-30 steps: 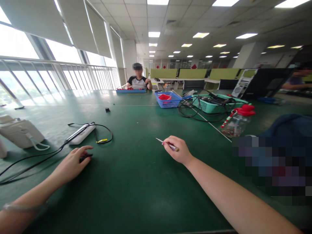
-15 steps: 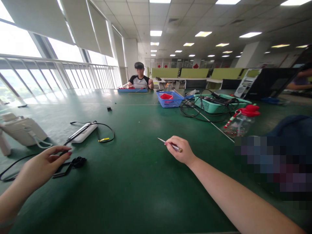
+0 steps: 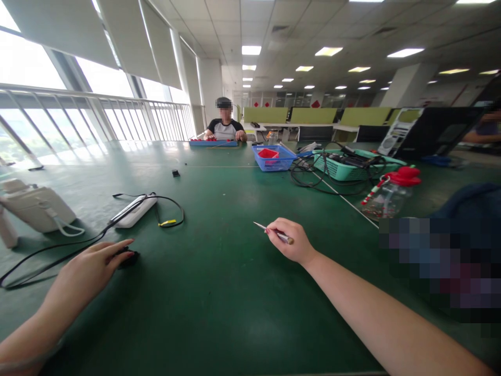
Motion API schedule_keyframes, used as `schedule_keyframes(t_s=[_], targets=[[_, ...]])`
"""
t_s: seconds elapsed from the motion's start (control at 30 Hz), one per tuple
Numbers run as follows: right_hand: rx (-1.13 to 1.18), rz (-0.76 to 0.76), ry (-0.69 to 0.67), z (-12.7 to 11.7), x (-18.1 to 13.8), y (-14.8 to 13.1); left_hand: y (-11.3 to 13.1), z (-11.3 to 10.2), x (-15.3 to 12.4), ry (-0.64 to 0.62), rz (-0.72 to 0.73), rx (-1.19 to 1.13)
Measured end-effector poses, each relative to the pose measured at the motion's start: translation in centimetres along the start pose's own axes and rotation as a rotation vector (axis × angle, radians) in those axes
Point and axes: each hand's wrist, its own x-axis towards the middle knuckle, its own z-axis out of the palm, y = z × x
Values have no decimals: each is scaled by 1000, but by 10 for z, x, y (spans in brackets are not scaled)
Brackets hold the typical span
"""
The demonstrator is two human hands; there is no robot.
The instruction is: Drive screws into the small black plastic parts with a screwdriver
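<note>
A: Nearest to us, the left hand (image 3: 84,271) is low over the green table (image 3: 235,313), index finger stretched forward, fingertips at a small black object (image 3: 132,260). Are we seeing a grip?

B: We cannot tell; the fingers cover much of it, and the rest is a dark bundle on the tabletop.

A: Across to the right hand (image 3: 289,240), and here we're sure: thumb and fingers pinch a slim pen-like tool (image 3: 285,238), its pale pointed tip aimed left, its brown end poking out near the palm.

B: Just beyond the left hand we've got a black cable (image 3: 106,228) running over a white oblong device (image 3: 139,214), with a yellow tag (image 3: 168,223) on the loop beside it. Over to the left, a white case (image 3: 33,206) with a strap.

A: Out right we pick up a clear bottle (image 3: 385,201) under a red lid.

B: Farther off, a blue basket (image 3: 274,164) holding something red, next to a green basket (image 3: 340,171) heaped with black cords.

A: And at the far edge, we have a person (image 3: 226,129) seated behind a blue tray (image 3: 213,143) of red pieces.
</note>
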Motion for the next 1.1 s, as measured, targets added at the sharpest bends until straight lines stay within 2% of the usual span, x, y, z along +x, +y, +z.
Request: schedule_keyframes(t_s=[0.17,0.4,0.5,0.57,0.67,0.77,0.9,1.0,1.1], targets=[[1,-8,-19,1,0,0,0,7,-5,11,56,68],[-12,-1,-28,0,-1,-1,0,8,-12,108,231,138],[-14,-4,-24,0,-1,-2,-2,11,-14,137,243,175],[-12,-9,-28,0,-1,-2,-4,15,-15,102,235,168],[-11,-11,-30,1,0,-1,-6,18,-14,-14,251,110],[-7,-10,-39,0,-1,-1,-7,14,-15,-27,207,92],[-6,-15,-43,0,-1,-1,-10,3,-18,33,21,100],[-7,-16,-45,0,-1,0,-19,4,-21,-85,-72,47],[-6,-15,-47,0,-1,-1,-34,13,-22,-161,-77,-34]])
